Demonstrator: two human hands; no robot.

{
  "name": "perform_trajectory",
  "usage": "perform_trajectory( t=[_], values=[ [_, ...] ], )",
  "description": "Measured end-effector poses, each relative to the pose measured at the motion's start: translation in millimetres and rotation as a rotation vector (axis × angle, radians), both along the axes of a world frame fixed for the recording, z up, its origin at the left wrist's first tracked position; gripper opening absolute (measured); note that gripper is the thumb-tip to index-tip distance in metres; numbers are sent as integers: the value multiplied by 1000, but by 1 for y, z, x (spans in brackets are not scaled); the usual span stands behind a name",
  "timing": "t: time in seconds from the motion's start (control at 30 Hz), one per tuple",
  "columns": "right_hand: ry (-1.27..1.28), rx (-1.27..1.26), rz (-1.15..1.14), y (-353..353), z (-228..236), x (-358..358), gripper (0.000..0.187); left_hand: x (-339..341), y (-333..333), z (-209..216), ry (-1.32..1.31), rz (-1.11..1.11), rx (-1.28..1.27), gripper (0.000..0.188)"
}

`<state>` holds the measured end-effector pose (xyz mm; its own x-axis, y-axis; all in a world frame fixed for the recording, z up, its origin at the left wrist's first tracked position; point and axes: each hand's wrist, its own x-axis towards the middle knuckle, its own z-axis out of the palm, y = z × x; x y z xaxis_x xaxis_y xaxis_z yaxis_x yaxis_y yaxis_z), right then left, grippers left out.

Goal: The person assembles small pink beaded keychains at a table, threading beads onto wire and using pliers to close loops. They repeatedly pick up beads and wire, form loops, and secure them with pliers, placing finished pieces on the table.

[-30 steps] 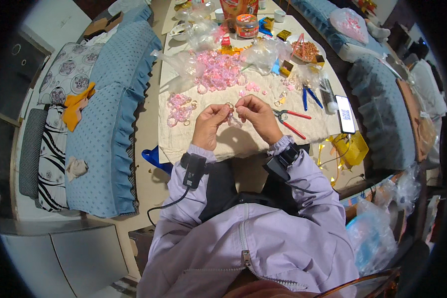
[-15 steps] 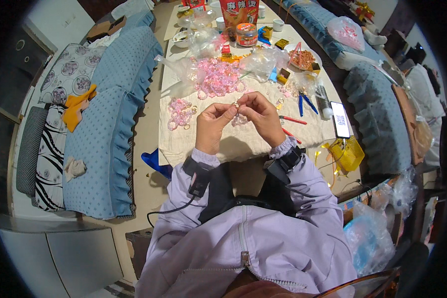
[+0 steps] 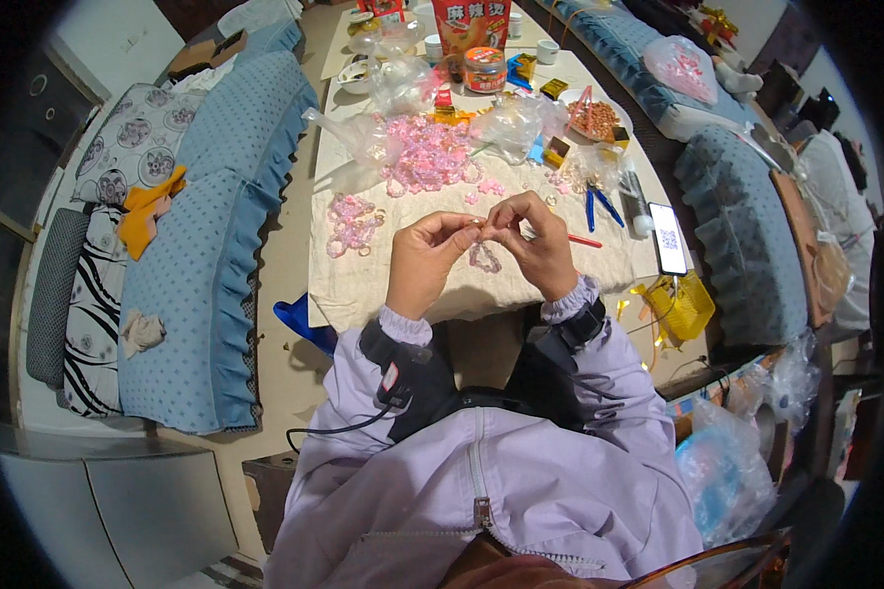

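My left hand [image 3: 422,263] and my right hand [image 3: 538,253] meet above the cloth, fingertips pinched together on a small pink beaded bracelet [image 3: 483,258]. Its loop hangs below the fingers; the pinched end is mostly hidden. Left of my left hand lies a small cluster of pink beaded bracelets [image 3: 352,218] with gold-coloured rings. A bigger pile of pink bracelets [image 3: 427,152] sits beyond both hands. Close to my right hand is a red-handled tool [image 3: 585,240], partly covered by it. Blue-handled pliers [image 3: 602,206] lie spread farther right.
The cloth-covered table [image 3: 363,290] also holds clear plastic bags [image 3: 509,130], a bowl of brownish pieces [image 3: 599,120], an orange-lidded jar [image 3: 485,71] and a lit phone [image 3: 668,239] at its right edge. A yellow basket [image 3: 684,306] stands below. Blue-covered sofas [image 3: 192,294] flank the table.
My hands have shifted slightly right and nearer, and more of the bracelet's loop shows below the fingers. My right hand now covers more of the red-handled tool. Small pink pieces show beyond the hands.
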<state>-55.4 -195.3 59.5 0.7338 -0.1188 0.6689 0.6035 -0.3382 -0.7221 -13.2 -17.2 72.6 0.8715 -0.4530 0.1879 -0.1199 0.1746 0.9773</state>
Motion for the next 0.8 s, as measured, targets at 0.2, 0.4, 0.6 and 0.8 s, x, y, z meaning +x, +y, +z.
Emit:
perform_trajectory(
  t=[0.2, 0.4, 0.6, 0.8],
  values=[
    [-10, -81, -24, -4, 5, -12, 25, -4, 0, -2, 89, -70, -47, 20],
    [-101, -341, -56, -15, 15, -16, 21, -1, 1, -6, 194, -145, -37, 22],
    [-103, -486, -109, -20, 17, -18, 23, -3, -4, -10, 218, -158, -18, 21],
    [158, -68, -91, -13, 1, -25, 19, -5, -7, -9, 132, -161, -28, 20]
  ],
)
